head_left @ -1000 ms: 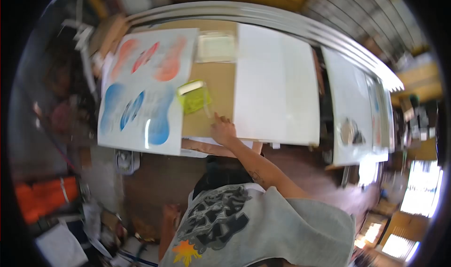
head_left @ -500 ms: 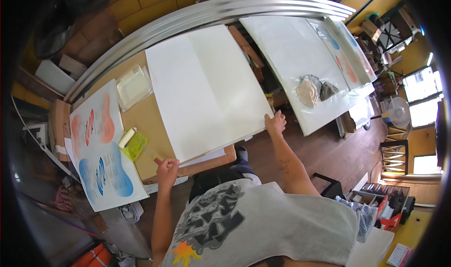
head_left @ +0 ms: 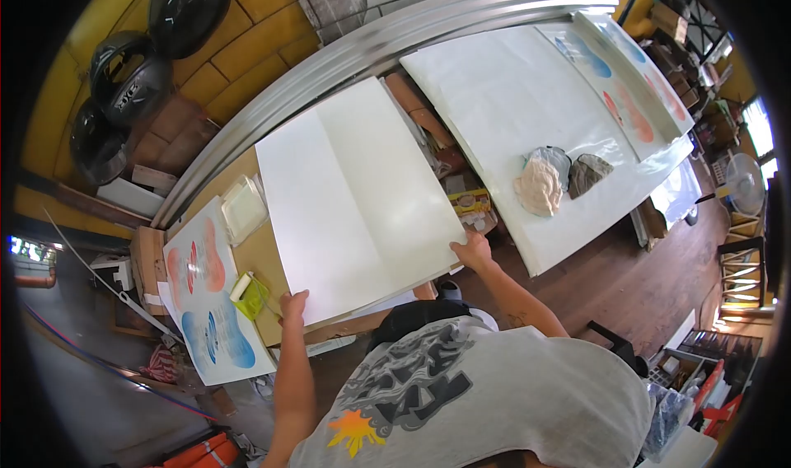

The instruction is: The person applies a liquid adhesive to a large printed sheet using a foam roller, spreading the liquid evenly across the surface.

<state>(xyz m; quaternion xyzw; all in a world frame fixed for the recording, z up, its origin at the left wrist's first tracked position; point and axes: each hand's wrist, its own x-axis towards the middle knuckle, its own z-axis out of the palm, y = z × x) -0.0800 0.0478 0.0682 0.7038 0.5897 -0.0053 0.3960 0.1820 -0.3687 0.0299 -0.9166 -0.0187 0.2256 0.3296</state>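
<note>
A large white sheet (head_left: 362,196) with a faint lengthwise crease or tone line lies over a tan board (head_left: 268,258). My left hand (head_left: 293,306) grips its near left corner, thumb on top and fingers mostly hidden. At the near right corner, my right hand (head_left: 472,250) has closed on the edge. Just left of the sheet are a lime-green tray (head_left: 254,301) with a white roller (head_left: 241,286) and a clear plastic container (head_left: 244,211). Beside them lies a printed sheet (head_left: 216,336) with red and blue shapes.
Right of a gap, a wide white panel (head_left: 494,97) carries crumpled cloths (head_left: 540,186) and printed sheets (head_left: 585,56). Long metal rails (head_left: 346,48) run along the back. Black helmet-like shells (head_left: 128,77) are at the wall. A fan (head_left: 744,174) stands at far right.
The white sheet has shifted toward me, widening the space before the rails. My left hand now grips its corner more firmly; my right hand stays at its corner. The view has turned.
</note>
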